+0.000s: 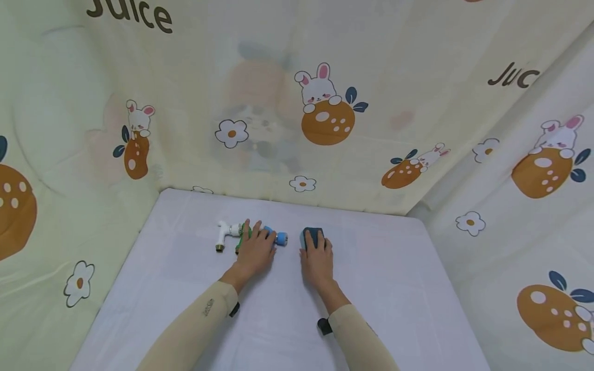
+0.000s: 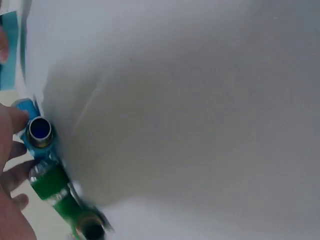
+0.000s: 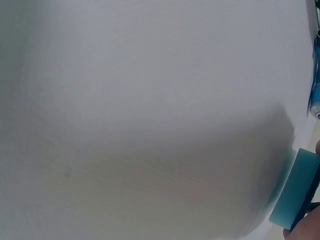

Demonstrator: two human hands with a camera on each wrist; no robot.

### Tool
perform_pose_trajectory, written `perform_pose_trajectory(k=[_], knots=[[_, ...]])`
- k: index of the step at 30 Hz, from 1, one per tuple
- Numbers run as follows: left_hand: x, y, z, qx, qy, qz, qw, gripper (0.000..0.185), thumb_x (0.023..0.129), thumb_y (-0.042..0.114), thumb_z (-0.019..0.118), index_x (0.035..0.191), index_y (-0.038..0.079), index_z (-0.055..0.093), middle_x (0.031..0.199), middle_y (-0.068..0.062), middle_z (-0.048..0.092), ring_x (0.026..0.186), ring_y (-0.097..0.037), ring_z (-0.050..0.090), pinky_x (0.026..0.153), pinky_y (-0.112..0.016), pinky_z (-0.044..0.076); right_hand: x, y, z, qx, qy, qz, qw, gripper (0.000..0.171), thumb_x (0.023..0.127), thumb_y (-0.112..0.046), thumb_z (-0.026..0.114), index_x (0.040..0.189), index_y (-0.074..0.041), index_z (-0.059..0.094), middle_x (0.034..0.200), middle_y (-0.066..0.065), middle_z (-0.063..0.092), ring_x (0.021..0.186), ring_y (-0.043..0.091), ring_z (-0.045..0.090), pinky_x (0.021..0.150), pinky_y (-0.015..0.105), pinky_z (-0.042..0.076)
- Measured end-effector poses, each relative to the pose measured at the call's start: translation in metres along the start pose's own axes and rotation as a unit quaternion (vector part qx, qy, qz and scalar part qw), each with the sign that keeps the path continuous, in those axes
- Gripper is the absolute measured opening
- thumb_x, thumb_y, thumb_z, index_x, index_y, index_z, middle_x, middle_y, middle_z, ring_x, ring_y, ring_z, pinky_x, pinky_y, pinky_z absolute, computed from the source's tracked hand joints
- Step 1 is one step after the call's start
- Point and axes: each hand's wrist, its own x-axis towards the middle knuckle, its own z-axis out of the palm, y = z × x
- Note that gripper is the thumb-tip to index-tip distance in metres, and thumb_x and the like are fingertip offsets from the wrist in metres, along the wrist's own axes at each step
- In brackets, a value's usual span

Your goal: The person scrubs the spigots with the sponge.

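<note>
Left hand [image 1: 254, 252] curled over a white, green and blue plastic hose fitting [image 1: 230, 234], right hand [image 1: 317, 260] seemingly gripping a teal sponge block [image 1: 310, 236], white table [image 1: 394, 288]

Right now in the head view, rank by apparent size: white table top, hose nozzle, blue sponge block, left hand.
1. White cloth-covered table top, by far the largest.
2. White, green and blue plastic hose nozzle and left hand: about alike, and the hand hides part of the nozzle.
3. Blue rectangular sponge block, partly under the right hand.
</note>
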Motion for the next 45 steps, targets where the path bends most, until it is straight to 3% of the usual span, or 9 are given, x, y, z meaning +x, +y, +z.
perform_pose_trajectory(k=[6, 13, 25, 29, 32, 36, 39, 42, 45], knots=[[0.003, 0.005, 0.001, 0.027, 0.028, -0.003, 0.9992, 0.047, 0.097, 0.038, 0.073, 0.138, 0.016, 0.066, 0.133, -0.018, 0.066, 0.149, -0.039, 0.038, 0.127, -0.062, 0.003, 0.000, -0.009, -0.005, 0.008, 0.018, -0.025, 1.000, 0.056, 0.107, -0.031, 0.060, 0.158, -0.015, 0.044, 0.165, 0.025, 0.033, 0.148, 0.051, 0.034, 0.117, 0.063, 0.037], [0.004, 0.019, -0.006, -0.008, -0.009, -0.011, 0.9999, 0.050, 0.098, 0.048, 0.068, 0.138, 0.017, 0.066, 0.135, -0.017, 0.065, 0.146, -0.038, 0.040, 0.127, -0.065, -0.001, 0.000, -0.017, -0.005, 0.013, 0.034, -0.053, 0.998, 0.059, 0.106, -0.030, 0.060, 0.159, -0.013, 0.042, 0.164, 0.025, 0.032, 0.145, 0.049, 0.036, 0.117, 0.062, 0.037], [0.001, 0.037, 0.013, -0.043, -0.002, -0.005, 0.9991, 0.055, 0.098, 0.056, 0.065, 0.133, 0.013, 0.061, 0.120, -0.017, 0.068, 0.110, -0.037, 0.060, 0.103, -0.056, 0.043, 0.001, -0.024, -0.006, 0.040, 0.054, -0.079, 0.995, 0.055, 0.108, -0.029, 0.056, 0.158, -0.009, 0.043, 0.163, 0.028, 0.032, 0.144, 0.050, 0.036, 0.115, 0.064, 0.037], [0.002, 0.033, 0.012, -0.133, -0.014, -0.023, 0.9907, 0.050, 0.102, 0.047, 0.063, 0.133, 0.009, 0.057, 0.121, -0.019, 0.064, 0.109, -0.036, 0.064, 0.099, -0.053, 0.051, 0.003, -0.028, -0.008, 0.124, 0.044, -0.068, 0.989, 0.056, 0.109, -0.028, 0.055, 0.159, -0.007, 0.041, 0.164, 0.027, 0.030, 0.147, 0.049, 0.032, 0.117, 0.063, 0.036], [0.003, 0.024, 0.005, -0.309, -0.027, -0.053, 0.9491, 0.051, 0.102, 0.043, 0.065, 0.136, 0.007, 0.053, 0.127, -0.019, 0.062, 0.113, -0.033, 0.064, 0.096, -0.049, 0.055, 0.003, -0.033, -0.013, 0.237, 0.050, -0.048, 0.969, 0.055, 0.109, -0.026, 0.053, 0.159, -0.006, 0.040, 0.164, 0.026, 0.029, 0.150, 0.047, 0.029, 0.120, 0.063, 0.032], [0.003, 0.010, -0.010, -0.541, -0.048, -0.125, 0.8305, 0.067, 0.095, 0.048, 0.075, 0.144, 0.012, 0.047, 0.138, -0.016, 0.059, 0.122, -0.031, 0.062, 0.098, -0.046, 0.055, 0.001, -0.038, -0.022, 0.353, 0.071, -0.033, 0.932, 0.054, 0.108, -0.022, 0.052, 0.160, -0.015, 0.040, 0.163, 0.018, 0.034, 0.151, 0.039, 0.034, 0.122, 0.062, 0.029], [-0.001, 0.000, -0.019, -0.619, -0.044, -0.171, 0.7653, 0.077, 0.087, 0.052, 0.081, 0.147, 0.018, 0.046, 0.139, -0.011, 0.060, 0.124, -0.027, 0.063, 0.096, -0.041, 0.056, -0.004, -0.045, -0.030, 0.390, 0.061, -0.035, 0.918, 0.056, 0.108, -0.019, 0.051, 0.162, -0.023, 0.038, 0.166, 0.010, 0.035, 0.152, 0.033, 0.034, 0.124, 0.061, 0.028], [-0.006, -0.010, -0.023, -0.654, -0.027, -0.176, 0.7355, 0.074, 0.089, 0.049, 0.081, 0.148, 0.023, 0.046, 0.135, -0.009, 0.064, 0.123, -0.025, 0.064, 0.098, -0.037, 0.054, -0.011, -0.051, -0.032, 0.414, 0.033, -0.048, 0.909, 0.057, 0.109, -0.018, 0.049, 0.163, -0.029, 0.035, 0.169, 0.003, 0.033, 0.155, 0.031, 0.031, 0.125, 0.062, 0.025], [-0.010, -0.019, -0.022, -0.667, -0.008, -0.161, 0.7276, 0.064, 0.095, 0.038, 0.078, 0.149, 0.024, 0.046, 0.129, -0.009, 0.068, 0.117, -0.021, 0.065, 0.097, -0.032, 0.053, -0.017, -0.060, -0.034, 0.416, 0.000, -0.067, 0.907, 0.057, 0.109, -0.019, 0.048, 0.163, -0.029, 0.035, 0.170, 0.004, 0.031, 0.156, 0.033, 0.028, 0.123, 0.064, 0.026]])
